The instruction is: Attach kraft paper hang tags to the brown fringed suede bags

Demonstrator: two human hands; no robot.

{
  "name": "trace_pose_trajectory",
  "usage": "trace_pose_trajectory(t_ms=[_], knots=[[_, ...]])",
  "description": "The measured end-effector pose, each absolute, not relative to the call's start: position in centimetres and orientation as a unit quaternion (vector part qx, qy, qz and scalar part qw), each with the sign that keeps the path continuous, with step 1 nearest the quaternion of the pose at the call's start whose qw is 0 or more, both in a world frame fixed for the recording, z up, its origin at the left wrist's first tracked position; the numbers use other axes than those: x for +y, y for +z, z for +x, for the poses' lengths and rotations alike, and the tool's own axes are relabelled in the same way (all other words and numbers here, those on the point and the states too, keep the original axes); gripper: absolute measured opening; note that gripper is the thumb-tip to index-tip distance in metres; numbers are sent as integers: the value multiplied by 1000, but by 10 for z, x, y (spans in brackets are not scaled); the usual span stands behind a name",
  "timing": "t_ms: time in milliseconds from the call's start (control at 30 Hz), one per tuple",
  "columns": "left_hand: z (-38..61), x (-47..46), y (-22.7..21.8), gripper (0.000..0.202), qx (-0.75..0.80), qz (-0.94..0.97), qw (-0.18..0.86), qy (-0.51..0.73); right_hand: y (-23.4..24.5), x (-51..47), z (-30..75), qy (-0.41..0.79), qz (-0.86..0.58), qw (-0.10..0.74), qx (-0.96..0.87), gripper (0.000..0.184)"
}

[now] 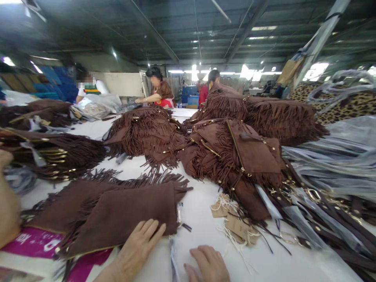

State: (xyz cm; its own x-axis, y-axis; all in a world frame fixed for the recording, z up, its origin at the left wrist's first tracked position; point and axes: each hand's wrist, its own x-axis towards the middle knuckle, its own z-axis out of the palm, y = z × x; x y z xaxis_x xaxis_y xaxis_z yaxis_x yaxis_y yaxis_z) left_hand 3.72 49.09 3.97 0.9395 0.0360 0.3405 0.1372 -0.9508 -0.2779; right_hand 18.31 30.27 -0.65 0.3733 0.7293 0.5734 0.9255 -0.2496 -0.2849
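Observation:
My left hand [139,244] lies flat, fingers stretched out, on the lower edge of a brown suede fringed pouch [129,213]. The pouch overlaps a second fringed pouch [76,199], and both have their fringes towards the back. At the near pouch's right corner hangs a metal clasp [179,215] with a short dark cord. My right hand [208,264] rests low on the white table, thumb and fingers apart and slightly bent, with nothing seen between them. Just left of it is a narrow plastic-wrapped strip [173,258], its lower end cut off by the frame.
Fringed bags [147,133] are heaped behind, with more bags [235,149] to the right. Cardboard tags [239,229] with white strings lie near straps [329,219] with gold hardware. Another person's arm [8,199] enters at left. Several people [160,92] work across the table [199,196].

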Motion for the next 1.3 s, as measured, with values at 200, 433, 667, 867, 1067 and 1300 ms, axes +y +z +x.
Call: trace_pose_trajectory(t_ms=[200, 433, 667, 867, 1067, 1300], knots=[[38, 486, 41, 44, -103, -968, 96, -209, 13, 266, 275, -177, -849, 186, -461, 24], [44, 458, 45, 35, -115, -959, 32, -258, 27, 271, 301, -42, -900, 114, -418, 30], [56, 427, 55, 28, -130, -947, -125, -268, 61, 272, 303, 152, -852, 323, -383, 16], [99, 405, 67, 26, -173, -871, -400, -228, 100, 268, 295, 329, -757, 499, -265, 24], [155, 386, 73, 47, -288, -654, -693, -94, 131, 268, 283, 372, -725, 531, -231, 30], [176, 364, 62, 35, -231, -436, -867, -74, 133, 264, 279, 369, -720, 542, -227, 34]])
